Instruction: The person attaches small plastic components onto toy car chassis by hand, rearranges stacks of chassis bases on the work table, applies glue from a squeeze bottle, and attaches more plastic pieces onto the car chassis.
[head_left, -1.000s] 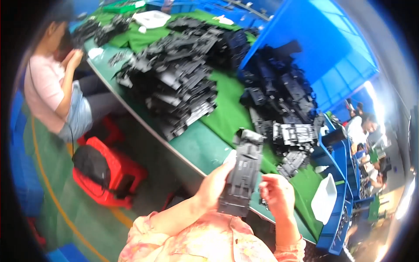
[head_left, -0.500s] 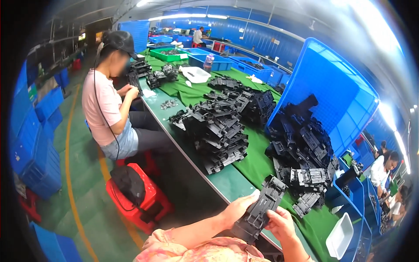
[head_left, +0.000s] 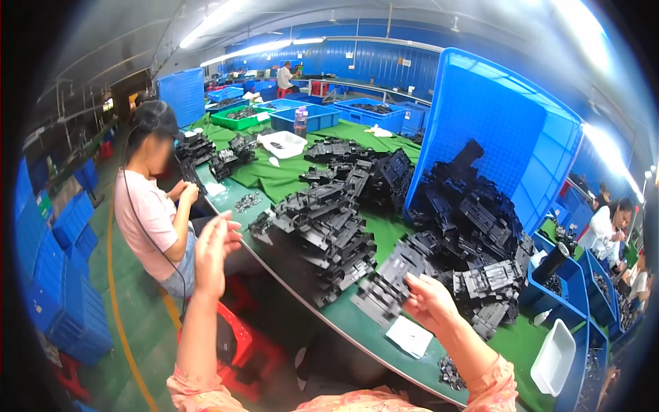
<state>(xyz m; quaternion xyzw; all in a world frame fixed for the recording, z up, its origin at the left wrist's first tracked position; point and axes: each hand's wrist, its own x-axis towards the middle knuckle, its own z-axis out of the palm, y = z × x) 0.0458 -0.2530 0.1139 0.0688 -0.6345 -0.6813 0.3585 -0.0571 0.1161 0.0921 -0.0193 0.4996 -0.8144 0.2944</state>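
Note:
My right hand pinches the near edge of a black plastic chassis part, blurred by motion and held over the table edge. My left hand is raised away from it near the table's left edge, holding nothing, with its fingers apart. Just beyond the held part rises a stack of similar black parts. More of them spill in a heap from a tipped blue crate on the right. A white paper and a small pile of dark little pieces lie below my right hand.
A co-worker in a pink shirt sits at the left. Beside the table stands a red stool. A white tray and blue bins are at the right. Farther back are another white tray and a green crate.
My left hand has let go of the chassis part and swung up to the left. My right hand has carried the part up toward the stack. The view has shifted, revealing the paper and small pieces.

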